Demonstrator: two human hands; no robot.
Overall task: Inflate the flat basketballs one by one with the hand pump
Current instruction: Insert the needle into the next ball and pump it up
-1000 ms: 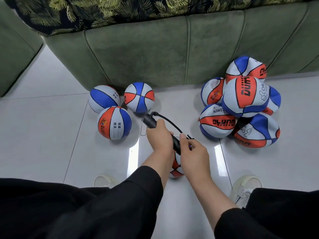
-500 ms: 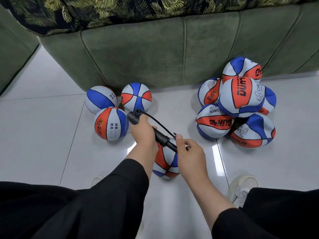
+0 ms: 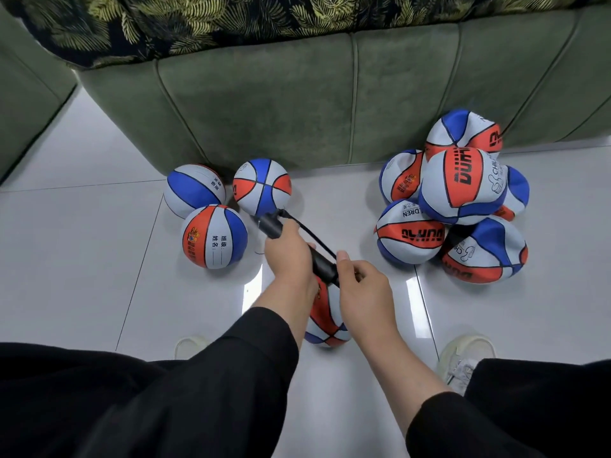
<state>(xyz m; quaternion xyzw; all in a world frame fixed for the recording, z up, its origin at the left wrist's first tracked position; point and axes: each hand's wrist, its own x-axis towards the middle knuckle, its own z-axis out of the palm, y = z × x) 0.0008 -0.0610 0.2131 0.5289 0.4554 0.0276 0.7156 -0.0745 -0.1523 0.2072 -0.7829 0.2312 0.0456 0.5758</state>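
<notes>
— While the person is crouching over the tiled floor [image 3: 99, 259], which hand is doing what?

— The left hand [image 3: 291, 256] is wrapping its fingers around the black hand pump [image 3: 297, 247] near its far-left end. The right hand [image 3: 362, 289] is curling around the pump's near-right end. Both hands are clenching on the pump.

— And which way is the pump running?

— Its long axis is lying on a diagonal, from far left to near right. A thin black hose [image 3: 310, 233] is arching along the far side of the barrel, from the far-left end toward the right hand.

— Where is the ball being filled?

— The ball under the pump [image 3: 325, 315] is sitting on the floor directly below the two hands, on the near side of the grip, between the person's shoes [image 3: 463, 355]. It is partly hidden by the left forearm. The needle itself is not showing, so whether it is seated in the valve cannot be told.

— So what is the next stroke depending on?

— Probably on the hands working along that diagonal, one pushing toward the other, while the ball is staying put below them. The right hand is the nearer to the ball's visible top.

— And the rest?

— Three round balls [image 3: 215, 236] are resting on the left, near the green sofa [image 3: 330, 104]. A pile of sagging flat balls [image 3: 456, 200] is waiting on the right, well apart from the hands.
</notes>
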